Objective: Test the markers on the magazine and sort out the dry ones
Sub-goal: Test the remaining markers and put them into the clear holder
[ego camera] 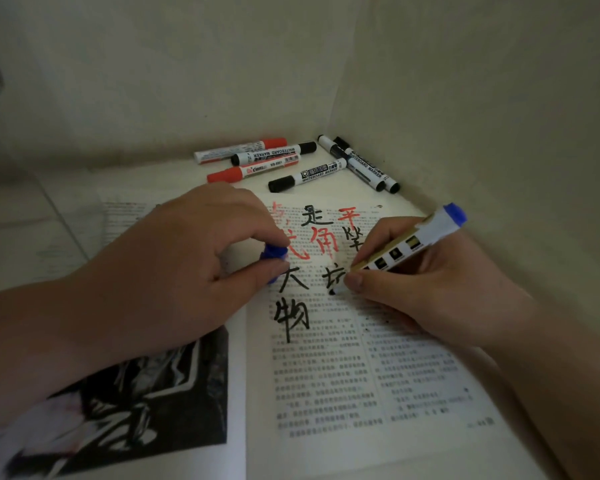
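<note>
Pale walls (187, 64) meeting in a corner, white tabletop (409, 199) below. Open magazine (326, 375) flat on it, nearest the camera; dark photo on left page, printed text on right page with big red and black handwritten characters over it.

Left hand (187, 258): forearm in from lower left, palm down across the spine, thumb and fingers curled, pinching a blue cap (275, 253) over the right page's inner edge.

Right hand (413, 289): in from lower right, resting on the right page, thumb and forefinger clamped near the nib end of a marker (420, 242). Barrel tilted up and right, blue end high, nib (335, 291) touching the page beside a black character.

Spare markers (291, 161): capped, red and black, lying loose behind the magazine near the corner.
</note>
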`<state>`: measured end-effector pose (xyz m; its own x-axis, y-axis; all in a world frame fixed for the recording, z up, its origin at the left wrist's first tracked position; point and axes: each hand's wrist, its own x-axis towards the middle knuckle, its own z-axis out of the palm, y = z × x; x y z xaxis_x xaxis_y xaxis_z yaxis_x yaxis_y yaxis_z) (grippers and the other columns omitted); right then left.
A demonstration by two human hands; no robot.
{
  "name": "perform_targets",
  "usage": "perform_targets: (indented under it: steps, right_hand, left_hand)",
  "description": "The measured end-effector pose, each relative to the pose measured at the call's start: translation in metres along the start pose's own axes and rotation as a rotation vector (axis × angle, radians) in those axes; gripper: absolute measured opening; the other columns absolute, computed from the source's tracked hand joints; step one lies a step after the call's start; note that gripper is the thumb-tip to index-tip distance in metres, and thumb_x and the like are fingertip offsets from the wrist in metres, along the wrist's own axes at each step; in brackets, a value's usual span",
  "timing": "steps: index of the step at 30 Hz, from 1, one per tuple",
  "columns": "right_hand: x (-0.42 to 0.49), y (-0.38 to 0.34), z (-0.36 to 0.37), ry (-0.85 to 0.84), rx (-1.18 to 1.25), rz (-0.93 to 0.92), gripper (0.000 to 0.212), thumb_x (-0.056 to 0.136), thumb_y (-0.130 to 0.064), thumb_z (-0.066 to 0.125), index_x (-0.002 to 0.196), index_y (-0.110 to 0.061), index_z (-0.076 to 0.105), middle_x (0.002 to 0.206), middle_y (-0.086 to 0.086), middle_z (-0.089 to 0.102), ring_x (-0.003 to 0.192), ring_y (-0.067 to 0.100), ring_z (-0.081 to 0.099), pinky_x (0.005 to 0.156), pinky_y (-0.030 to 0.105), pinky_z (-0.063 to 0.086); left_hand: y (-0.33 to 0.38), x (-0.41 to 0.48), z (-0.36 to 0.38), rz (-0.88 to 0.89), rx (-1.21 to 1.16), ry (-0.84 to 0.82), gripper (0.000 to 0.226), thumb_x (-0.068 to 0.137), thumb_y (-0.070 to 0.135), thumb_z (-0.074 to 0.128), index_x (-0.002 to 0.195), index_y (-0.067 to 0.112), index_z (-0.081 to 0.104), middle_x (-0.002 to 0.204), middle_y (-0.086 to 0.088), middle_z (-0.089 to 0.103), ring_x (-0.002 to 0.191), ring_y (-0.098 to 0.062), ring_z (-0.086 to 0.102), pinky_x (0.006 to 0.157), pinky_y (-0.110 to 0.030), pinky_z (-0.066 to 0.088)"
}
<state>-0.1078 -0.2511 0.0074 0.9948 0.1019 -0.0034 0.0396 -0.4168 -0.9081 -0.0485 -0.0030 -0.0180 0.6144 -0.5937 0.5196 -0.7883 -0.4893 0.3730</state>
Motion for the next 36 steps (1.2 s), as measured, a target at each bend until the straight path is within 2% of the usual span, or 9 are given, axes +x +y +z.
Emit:
perform_targets:
  steps: [6,10,14,18,22,24,28,33,36]
  right_hand:
    - [-0.0015,-0.0032,-0.0009,-0.156,0.023,0.023,0.027,0.068,-0.026,0.085,0.075,-0.007,0.068,0.057,0.006,0.062,0.046,0.015,0.052,0.044,0.020,0.040]
    - [-0.0002,-0.0026,-0.0039,-0.025,0.078,0.031,0.021,0.071,-0.016,0.080,0.075,-0.002,0.065,0.052,0.004,0.056,0.041,0.013,0.045,0.041,0.019,0.035]
    - [-0.0018,-0.0049,-0.0007,-0.017,-0.034,0.028,0.020,0.079,-0.012,0.084,0.074,-0.006,0.065,0.056,0.003,0.058,0.047,0.012,0.050,0.044,0.021,0.039]
    - [0.0010,-0.0049,-0.0007,0.011,-0.049,0.040,0.020,0.077,-0.008,0.080,0.069,-0.005,0.061,0.051,-0.002,0.054,0.042,0.009,0.047,0.043,0.019,0.038]
    - [0.0008,-0.0056,-0.0029,-0.079,-0.038,0.071,0.020,0.062,-0.011,0.074,0.067,0.000,0.059,0.050,0.003,0.052,0.043,0.012,0.044,0.044,0.022,0.036]
    - [0.0006,-0.0052,-0.0026,-0.127,-0.018,0.073,0.018,0.063,-0.011,0.074,0.067,-0.001,0.060,0.051,0.004,0.052,0.044,0.014,0.044,0.044,0.022,0.035]
    - [0.0011,-0.0001,-0.0019,-0.058,0.076,0.041,0.018,0.068,-0.013,0.078,0.070,-0.004,0.062,0.055,0.007,0.054,0.047,0.015,0.045,0.044,0.021,0.035]
    - [0.0013,-0.0010,-0.0020,-0.071,-0.019,0.021,0.020,0.068,-0.019,0.078,0.071,-0.005,0.063,0.055,0.003,0.056,0.048,0.013,0.048,0.045,0.022,0.038]
    - [0.0021,-0.0006,-0.0037,-0.055,-0.029,0.021,0.020,0.067,-0.018,0.077,0.071,-0.004,0.062,0.055,0.008,0.055,0.048,0.017,0.047,0.045,0.024,0.039]
  left_hand:
    - [0.0022,0.0004,-0.0021,0.004,0.012,-0.008,0.018,0.094,0.042,0.056,0.101,0.032,0.069,0.098,0.020,0.059,0.098,-0.006,0.057,0.085,-0.022,0.042]
    - [0.0027,-0.0004,-0.0026,-0.003,0.021,-0.014,0.017,0.094,0.042,0.056,0.101,0.033,0.069,0.099,0.020,0.056,0.099,-0.008,0.056,0.084,-0.022,0.043]
    - [0.0029,-0.0007,-0.0029,-0.008,0.020,-0.018,0.018,0.094,0.041,0.055,0.102,0.033,0.069,0.100,0.020,0.055,0.100,-0.008,0.056,0.085,-0.020,0.042]
    - [0.0034,-0.0012,-0.0025,-0.007,0.015,-0.017,0.018,0.093,0.039,0.054,0.103,0.033,0.068,0.101,0.021,0.054,0.099,-0.007,0.057,0.085,-0.021,0.043]
    - [0.0034,-0.0022,-0.0024,-0.003,0.002,-0.018,0.019,0.091,0.036,0.054,0.104,0.032,0.068,0.103,0.020,0.055,0.101,-0.007,0.057,0.086,-0.018,0.042]
    - [0.0032,-0.0027,-0.0022,0.000,-0.002,-0.020,0.018,0.090,0.032,0.058,0.105,0.032,0.068,0.104,0.019,0.056,0.102,-0.007,0.057,0.087,-0.019,0.043]
    - [0.0029,-0.0029,-0.0025,0.001,0.002,-0.035,0.021,0.089,0.036,0.058,0.108,0.034,0.067,0.105,0.020,0.056,0.103,-0.004,0.056,0.088,-0.022,0.046]
    - [0.0029,-0.0023,-0.0019,-0.002,0.018,-0.053,0.023,0.091,0.038,0.060,0.113,0.033,0.065,0.104,0.023,0.057,0.101,-0.001,0.055,0.088,-0.017,0.043]
    - [0.0035,-0.0026,-0.0021,-0.019,0.025,-0.059,0.028,0.090,0.045,0.057,0.117,0.037,0.062,0.102,0.026,0.056,0.099,0.000,0.055,0.085,-0.015,0.042]
